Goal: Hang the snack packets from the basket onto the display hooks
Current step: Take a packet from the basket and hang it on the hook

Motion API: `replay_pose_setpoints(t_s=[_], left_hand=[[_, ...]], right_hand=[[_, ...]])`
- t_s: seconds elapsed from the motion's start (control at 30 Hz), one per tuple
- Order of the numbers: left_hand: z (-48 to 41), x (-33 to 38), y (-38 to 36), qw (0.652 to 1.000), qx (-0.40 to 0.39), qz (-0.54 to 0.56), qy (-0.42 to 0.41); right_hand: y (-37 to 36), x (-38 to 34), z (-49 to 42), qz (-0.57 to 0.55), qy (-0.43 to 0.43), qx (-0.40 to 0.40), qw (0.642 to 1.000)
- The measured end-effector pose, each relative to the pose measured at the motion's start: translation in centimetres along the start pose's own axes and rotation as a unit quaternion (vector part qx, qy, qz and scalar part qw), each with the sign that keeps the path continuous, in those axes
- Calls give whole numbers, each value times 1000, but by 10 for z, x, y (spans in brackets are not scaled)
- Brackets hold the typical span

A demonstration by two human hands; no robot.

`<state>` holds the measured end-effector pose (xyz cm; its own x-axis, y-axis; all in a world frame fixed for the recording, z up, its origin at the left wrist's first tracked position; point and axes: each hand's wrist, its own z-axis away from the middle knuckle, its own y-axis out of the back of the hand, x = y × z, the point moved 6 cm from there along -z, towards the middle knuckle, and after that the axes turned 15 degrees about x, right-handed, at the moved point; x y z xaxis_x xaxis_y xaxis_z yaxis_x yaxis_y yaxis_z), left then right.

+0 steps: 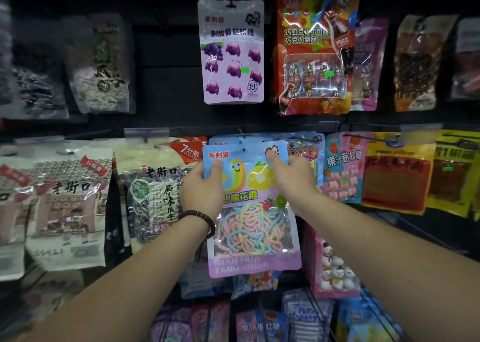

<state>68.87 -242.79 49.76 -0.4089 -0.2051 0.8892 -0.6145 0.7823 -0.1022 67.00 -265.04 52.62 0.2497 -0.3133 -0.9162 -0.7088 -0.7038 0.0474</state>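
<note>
Evidently mid-hang, a person holds a pastel marshmallow-rope packet (255, 211) up against the lower row of a dark shop display, seen from the head camera. The left hand (201, 185), a beaded bracelet (201, 221) on its wrist, pinches the packet's upper left corner with the thumb on the front. The right hand (293, 176) pinches the upper right corner the same way. Each grip is closed on the packet.

The small hang hole (244, 149) sits just in front of matching packets (223, 141) already on the rail; whether the hook has passed through it cannot be told. The step probably goes best with the top edge held level and taut, the hole lined up on the hook tip, and the packet pushed straight back before either corner is let go.

The packet reads "乖刺猬", "棉花糖" and "MIAN HUA TANG". Above hangs a grape gummy packet (231, 50) marked "剥皮葡萄软糖". To the left is a sunflower-seed packet (155, 193) reading "老街口" and "原味瓜子", and to the right a pink packet (342, 167) reading "果汁卷软糖". More packets wait in the wire basket (322, 315) below.
</note>
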Motion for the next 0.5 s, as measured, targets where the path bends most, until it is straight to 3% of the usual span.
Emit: replay_pose_setpoints(t_s=[0.27, 0.5], left_hand=[[-12, 1, 2, 997, -12, -62, -36], [-12, -1, -1, 982, -28, -158, -102]], right_hand=[[-6, 3, -9, 25, -11, 13, 1000], [-6, 18, -13, 175, 49, -30, 983]])
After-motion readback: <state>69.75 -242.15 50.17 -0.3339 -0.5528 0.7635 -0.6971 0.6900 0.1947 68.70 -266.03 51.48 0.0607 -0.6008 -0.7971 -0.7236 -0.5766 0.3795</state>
